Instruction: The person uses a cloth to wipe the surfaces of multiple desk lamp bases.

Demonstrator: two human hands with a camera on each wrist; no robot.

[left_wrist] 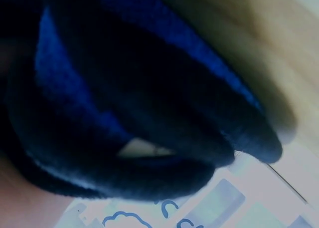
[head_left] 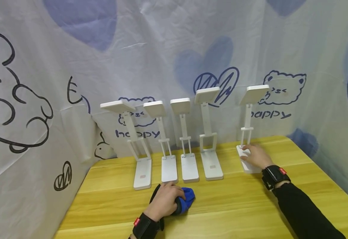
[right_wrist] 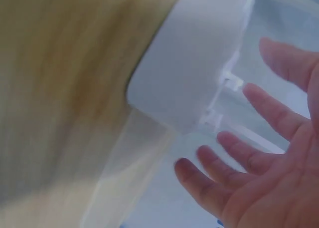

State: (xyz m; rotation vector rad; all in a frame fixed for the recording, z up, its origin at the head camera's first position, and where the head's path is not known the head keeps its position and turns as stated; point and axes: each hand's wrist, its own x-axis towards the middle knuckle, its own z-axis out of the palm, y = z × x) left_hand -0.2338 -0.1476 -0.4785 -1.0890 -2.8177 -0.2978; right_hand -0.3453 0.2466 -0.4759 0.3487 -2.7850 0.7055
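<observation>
Low at the middle of the table, my left hand (head_left: 165,200) grips a bundle of blue and black cloth (head_left: 187,198). Close up in the left wrist view, the cloth bundle (left_wrist: 164,103) shows dark padded lobes with blue fabric between them; its exact kind is unclear. My right hand (head_left: 257,156) is over the base of the rightmost white folding phone stand (head_left: 253,94). In the right wrist view, the fingers of that right hand (right_wrist: 264,163) are spread and nearly straight beside the stand's white base (right_wrist: 184,63). Nothing is held in them.
Several more white folding stands line the back of the wooden table (head_left: 236,205), among them the leftmost stand (head_left: 143,172) and a taller stand (head_left: 211,165). Behind them hangs a patterned curtain (head_left: 162,73) with hearts and bears, which also runs along both sides.
</observation>
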